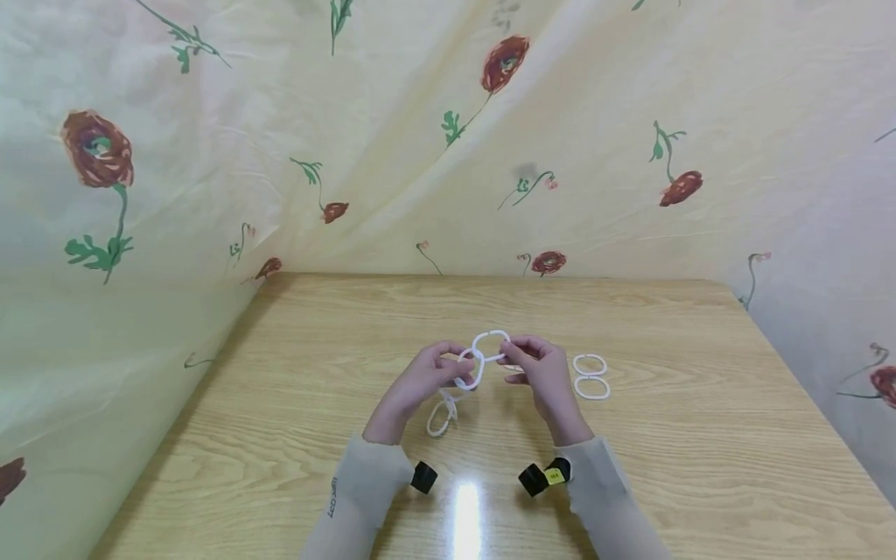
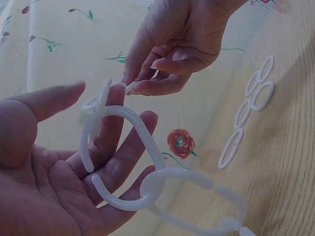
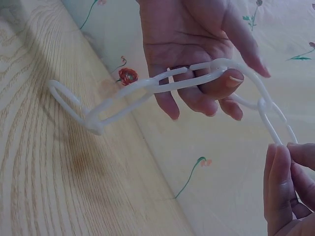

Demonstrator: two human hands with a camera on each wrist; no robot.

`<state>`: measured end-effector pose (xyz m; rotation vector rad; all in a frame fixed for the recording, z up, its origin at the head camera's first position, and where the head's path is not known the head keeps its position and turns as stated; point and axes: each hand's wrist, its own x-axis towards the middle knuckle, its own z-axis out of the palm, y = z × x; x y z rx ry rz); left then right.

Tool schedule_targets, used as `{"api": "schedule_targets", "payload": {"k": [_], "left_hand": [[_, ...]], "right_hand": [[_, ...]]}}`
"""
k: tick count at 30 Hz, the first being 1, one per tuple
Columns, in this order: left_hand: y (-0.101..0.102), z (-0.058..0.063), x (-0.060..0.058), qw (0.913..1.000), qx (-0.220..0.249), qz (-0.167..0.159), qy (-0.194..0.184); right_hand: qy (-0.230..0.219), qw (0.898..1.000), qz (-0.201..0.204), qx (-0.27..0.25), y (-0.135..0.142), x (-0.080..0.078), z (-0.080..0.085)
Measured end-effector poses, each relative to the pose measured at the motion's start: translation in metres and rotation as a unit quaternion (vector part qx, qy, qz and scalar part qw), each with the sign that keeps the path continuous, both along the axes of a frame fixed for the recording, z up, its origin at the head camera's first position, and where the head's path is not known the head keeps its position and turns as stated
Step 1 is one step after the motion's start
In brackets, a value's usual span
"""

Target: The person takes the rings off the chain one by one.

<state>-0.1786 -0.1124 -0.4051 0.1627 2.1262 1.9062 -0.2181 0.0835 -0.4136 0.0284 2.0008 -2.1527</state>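
Observation:
A chain of white plastic C-shaped links, each with a small gap, runs between the two hands above the table. Palm up in its wrist view, my left hand has its fingers extended under the links, thumb held apart, and links lie across the fingers. One finger passes through a link in the right wrist view. My right hand pinches the end link between thumb and fingertips. More links dangle below the left hand, close to the tabletop.
Loose white links lie on the wooden table, right of the right hand. Part of another shows behind that hand. A floral cloth hangs behind and along the sides. Black wrist cameras sit at both sleeves.

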Motion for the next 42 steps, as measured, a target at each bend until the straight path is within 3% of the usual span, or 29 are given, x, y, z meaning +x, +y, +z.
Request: {"api": "schedule_targets", "payload": {"k": [6, 11, 20, 27, 37, 42], "left_hand": [[0.0015, 0.0015, -0.0001, 0.9998, 0.001, -0.021, -0.001], [0.0013, 0.003, 0.0004, 0.9998, -0.009, -0.017, 0.008], [-0.0033, 0.0007, -0.0013, 0.9994, -0.023, 0.014, 0.021], [-0.0056, -0.0013, -0.0019, 0.9992, -0.004, 0.028, 0.028], [-0.0069, 0.0, -0.0018, 0.995, -0.002, 0.094, 0.033], [-0.007, 0.0007, -0.0033, 0.9927, 0.026, 0.113, 0.032]], "right_hand": [[0.003, 1.0, -0.004, 0.005, 0.0004, -0.0014, 0.0005], [0.002, 1.0, -0.004, -0.001, 0.0012, -0.0012, 0.0025], [0.0, 1.0, -0.016, -0.01, 0.0033, -0.0009, 0.0052], [0.003, 1.0, -0.022, -0.018, 0.0047, -0.0018, 0.0037], [0.007, 0.999, -0.029, -0.013, 0.007, -0.0041, 0.0013], [0.014, 0.999, -0.03, -0.008, 0.0071, -0.0055, -0.0003]]}}
